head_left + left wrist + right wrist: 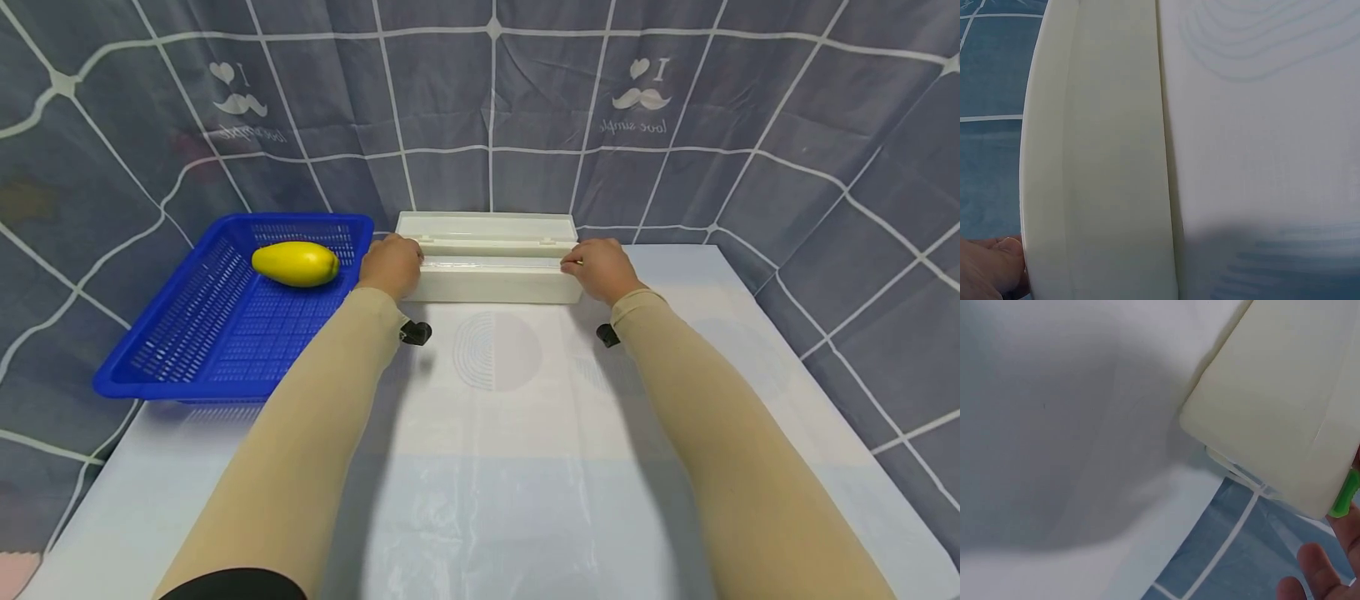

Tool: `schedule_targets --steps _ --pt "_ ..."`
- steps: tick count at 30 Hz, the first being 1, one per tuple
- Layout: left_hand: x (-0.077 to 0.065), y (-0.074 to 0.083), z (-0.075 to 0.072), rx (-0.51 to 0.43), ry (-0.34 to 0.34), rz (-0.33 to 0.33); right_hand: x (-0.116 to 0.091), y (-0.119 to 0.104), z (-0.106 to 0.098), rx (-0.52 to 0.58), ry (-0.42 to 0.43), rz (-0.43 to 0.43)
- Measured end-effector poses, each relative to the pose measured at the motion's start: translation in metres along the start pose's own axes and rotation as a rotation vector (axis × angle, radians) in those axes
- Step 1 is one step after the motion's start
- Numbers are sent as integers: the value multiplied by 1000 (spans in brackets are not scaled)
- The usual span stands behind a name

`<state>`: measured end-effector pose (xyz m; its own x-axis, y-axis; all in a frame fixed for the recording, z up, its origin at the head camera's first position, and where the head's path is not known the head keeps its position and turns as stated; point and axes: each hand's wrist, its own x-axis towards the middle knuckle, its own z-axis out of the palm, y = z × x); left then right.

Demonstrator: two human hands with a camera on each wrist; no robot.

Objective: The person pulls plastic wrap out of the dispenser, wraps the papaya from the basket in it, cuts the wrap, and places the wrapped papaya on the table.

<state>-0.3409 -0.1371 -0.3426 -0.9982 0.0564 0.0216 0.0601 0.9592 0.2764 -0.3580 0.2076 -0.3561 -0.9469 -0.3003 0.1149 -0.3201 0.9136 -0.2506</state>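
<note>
A long white box (495, 287) with a hinged lid (486, 225) tipped back stands at the far side of the table. A clear glossy strip (487, 265) runs along the top of its front wall. My left hand (392, 265) grips the box's left end, and its thumb (1009, 247) bends against the rim in the left wrist view. At the opposite end my right hand (600, 268) pinches a small green piece (1346, 495) at the box's top corner. Some right-hand fingers (1317, 569) spread loosely below that corner.
On the left stands a blue plastic basket (187, 390) with a yellow, mango-like fruit (296, 263) inside. Grey checked cloth (450, 100) hangs behind and on both sides. A white patterned cover (495, 500) lies over the table.
</note>
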Motion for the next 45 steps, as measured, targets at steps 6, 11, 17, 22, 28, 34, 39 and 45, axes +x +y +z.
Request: schedule_targets --steps 6,11,17,22,28,34,39,45 --pt "0 0 0 14 6 7 0 -2 0 0 17 -7" --pt "3 -1 3 31 24 10 1 -2 2 -5 37 -5" --pt "6 -3 7 43 41 11 3 0 5 8 41 14" --pt "9 -5 9 33 50 5 5 2 9 37 54 15" --pt "11 -7 9 -17 56 -10 5 -1 8 70 73 27" --pt "10 -5 6 -34 59 -10 6 -2 7 61 79 39" --pt "10 -5 1 -41 45 -14 7 -2 8 26 112 4" --pt "9 -7 -5 -102 8 -17 7 -4 5 10 161 6"
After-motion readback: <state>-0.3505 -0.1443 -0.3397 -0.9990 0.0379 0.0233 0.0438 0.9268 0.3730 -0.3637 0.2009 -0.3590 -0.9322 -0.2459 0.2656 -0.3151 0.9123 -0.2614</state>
